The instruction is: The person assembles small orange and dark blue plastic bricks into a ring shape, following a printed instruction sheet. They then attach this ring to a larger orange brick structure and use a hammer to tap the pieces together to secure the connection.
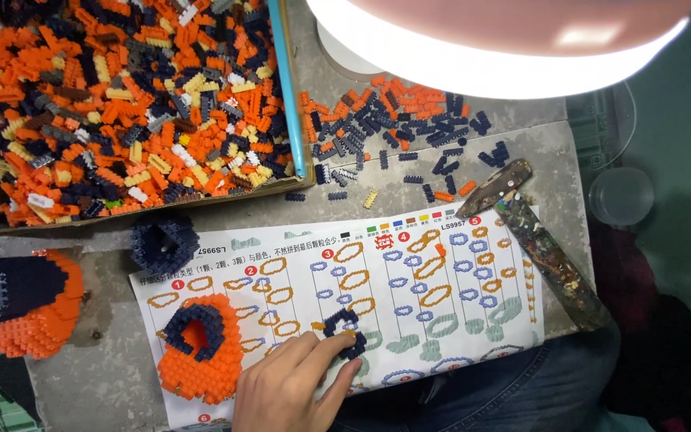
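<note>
One hand (289, 388) is visible in the head view, lying on the instruction sheet (409, 320). Its fingers (337, 346) are together, pressing a small dark ring of bricks (344, 330) at the sheet's lower middle. This ring lies just beyond the fingertips, right of the orange model (201, 348).

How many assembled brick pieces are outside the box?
4: a dark ring above the sheet, orange-navy piece on it, small navy ring at the hand, large piece far left.
</note>
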